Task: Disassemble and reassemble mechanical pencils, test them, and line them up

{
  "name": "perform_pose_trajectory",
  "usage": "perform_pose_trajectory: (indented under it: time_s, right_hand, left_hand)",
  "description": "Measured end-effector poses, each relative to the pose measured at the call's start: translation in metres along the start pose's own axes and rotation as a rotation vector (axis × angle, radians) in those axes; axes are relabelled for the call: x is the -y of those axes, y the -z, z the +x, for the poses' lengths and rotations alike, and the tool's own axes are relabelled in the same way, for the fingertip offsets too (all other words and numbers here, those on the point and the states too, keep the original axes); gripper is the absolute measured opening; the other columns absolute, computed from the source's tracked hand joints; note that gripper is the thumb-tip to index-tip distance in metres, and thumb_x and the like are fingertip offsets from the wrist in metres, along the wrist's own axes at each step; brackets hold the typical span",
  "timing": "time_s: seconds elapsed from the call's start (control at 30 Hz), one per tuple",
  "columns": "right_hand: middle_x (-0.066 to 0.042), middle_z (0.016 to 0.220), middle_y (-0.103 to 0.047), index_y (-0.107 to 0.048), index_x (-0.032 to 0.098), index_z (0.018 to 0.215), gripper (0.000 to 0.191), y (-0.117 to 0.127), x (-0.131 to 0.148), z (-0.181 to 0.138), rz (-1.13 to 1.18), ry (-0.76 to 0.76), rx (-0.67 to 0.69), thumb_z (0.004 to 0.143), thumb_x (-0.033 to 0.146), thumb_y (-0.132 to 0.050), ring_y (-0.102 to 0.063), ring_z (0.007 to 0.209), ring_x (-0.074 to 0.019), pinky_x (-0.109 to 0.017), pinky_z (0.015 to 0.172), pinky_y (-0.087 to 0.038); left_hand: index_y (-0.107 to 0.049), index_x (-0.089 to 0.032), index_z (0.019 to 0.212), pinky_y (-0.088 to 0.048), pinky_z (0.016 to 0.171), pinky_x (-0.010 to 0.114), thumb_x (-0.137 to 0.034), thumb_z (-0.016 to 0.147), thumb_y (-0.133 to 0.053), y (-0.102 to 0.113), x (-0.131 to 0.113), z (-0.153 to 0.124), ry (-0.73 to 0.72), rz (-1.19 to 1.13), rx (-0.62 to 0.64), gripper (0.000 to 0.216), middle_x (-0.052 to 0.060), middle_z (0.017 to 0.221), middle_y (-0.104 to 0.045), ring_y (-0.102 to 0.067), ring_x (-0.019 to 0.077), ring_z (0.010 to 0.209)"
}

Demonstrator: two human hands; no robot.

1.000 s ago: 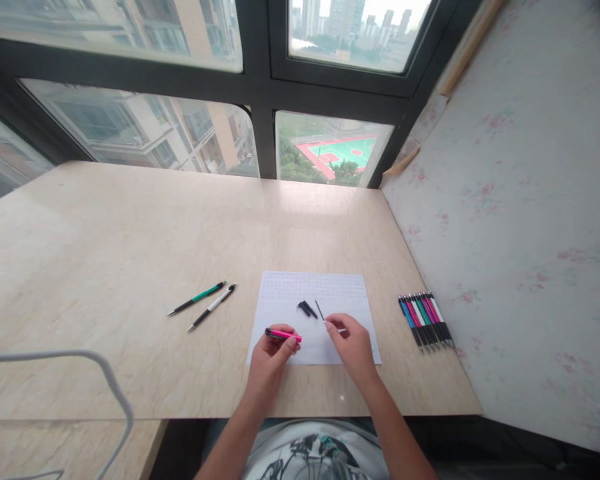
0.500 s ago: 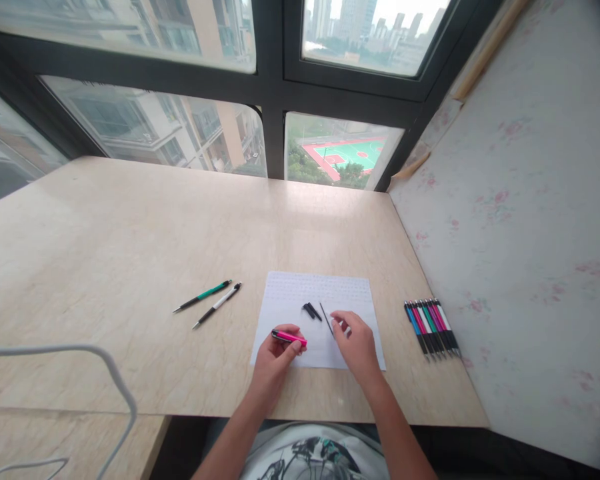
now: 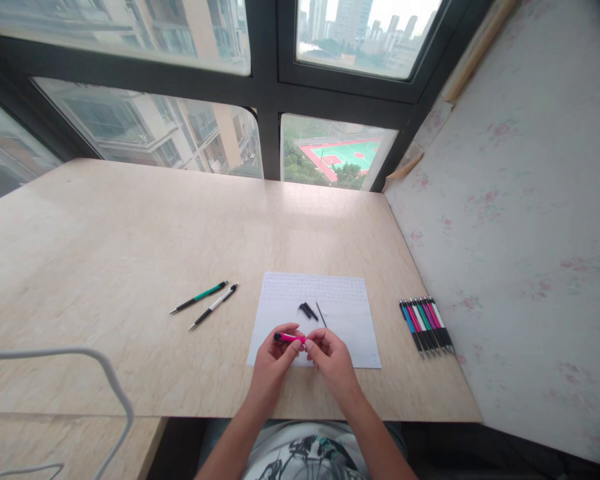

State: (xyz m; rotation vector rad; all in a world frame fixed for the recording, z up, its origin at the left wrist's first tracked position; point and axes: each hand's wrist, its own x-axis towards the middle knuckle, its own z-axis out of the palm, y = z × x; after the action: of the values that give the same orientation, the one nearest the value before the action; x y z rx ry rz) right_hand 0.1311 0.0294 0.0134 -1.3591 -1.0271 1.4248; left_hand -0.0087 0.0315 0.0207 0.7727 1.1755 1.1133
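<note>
left hand [image 3: 273, 363] pinched pink pen barrel [image 3: 290, 338] | right hand [image 3: 333, 360] closed on its tip end, seemingly | above paper sheet [image 3: 350, 327], near table's [image 3: 130, 240] front edge

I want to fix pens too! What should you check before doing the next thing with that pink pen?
1. Left hand grips the pink pen barrel: ok.
2. Right hand meets the barrel's end: ok.
3. What the right fingers pinch: cannot tell.
4. Small black parts and thin black rod lie on the paper, within reach: ok.
5. Bundle of pens apart from the hands: ok.
</note>
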Motion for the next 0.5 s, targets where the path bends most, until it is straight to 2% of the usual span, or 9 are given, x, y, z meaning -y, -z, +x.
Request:
perform_pose_trajectory:
  time_s: [0.17, 0.23, 0.37, 0.43, 0.5]
  right_hand:
    - [-0.001, 0.071, -0.063, -0.060, 0.017, 0.086, 0.023, -0.001, 0.002, -0.003, 0.076, -0.043, 0.014, 0.080, 0.039, -0.066, -0.057, 0.064, -0.0140, -0.022, 0.051, -0.039]
    - [-0.002, 0.073, -0.063, -0.060, 0.018, 0.087, 0.023, -0.002, 0.001, -0.005, 0.138, -0.061, 0.024, 0.080, 0.039, -0.067, -0.057, 0.064, -0.0138, -0.021, 0.051, -0.039]
    - [-0.003, 0.081, -0.066, -0.062, 0.018, 0.091, 0.022, -0.005, -0.003, -0.009, 0.301, -0.135, 0.052, 0.083, 0.038, -0.065, -0.059, 0.069, -0.0137, -0.021, 0.054, -0.041]
    - [-0.004, 0.083, -0.066, -0.063, 0.018, 0.091, 0.023, -0.008, -0.004, -0.011, 0.276, -0.115, 0.076, 0.084, 0.040, -0.063, -0.059, 0.071, -0.0149, -0.022, 0.055, -0.042]
    - [-0.006, 0.086, -0.068, -0.065, 0.018, 0.094, 0.025, -0.011, -0.004, -0.013, 0.154, -0.041, 0.090, 0.085, 0.041, -0.061, -0.061, 0.072, -0.0165, -0.024, 0.055, -0.043]
  left_hand:
    - [-0.067, -0.016, 0.098, -0.051, 0.084, 0.033, -0.035, 0.080, -0.069, -0.001, 0.005, 0.000, 0.025, -0.146, -0.016, 0.027, 0.008, 0.094, -0.070, -0.065, 0.0182, 0.084]
    - [-0.068, -0.016, 0.096, -0.051, 0.082, 0.033, -0.034, 0.081, -0.067, -0.003, 0.004, -0.001, -0.008, -0.124, -0.019, 0.024, 0.009, 0.094, -0.070, -0.065, 0.0182, 0.082]
    - [-0.072, -0.018, 0.091, -0.051, 0.079, 0.032, -0.029, 0.080, -0.068, -0.004, -0.007, -0.006, -0.243, 0.199, 0.054, 0.016, 0.008, 0.092, -0.070, -0.064, 0.0200, 0.085]
    - [-0.074, -0.020, 0.089, -0.051, 0.078, 0.031, -0.027, 0.080, -0.067, -0.003, -0.014, -0.008, -0.363, 0.345, 0.097, 0.013, 0.008, 0.091, -0.070, -0.064, 0.0208, 0.087]
    - [-0.074, -0.020, 0.090, -0.051, 0.076, 0.031, -0.028, 0.081, -0.066, -0.003, -0.017, -0.008, -0.382, 0.385, 0.077, 0.014, 0.008, 0.090, -0.070, -0.064, 0.0210, 0.086]
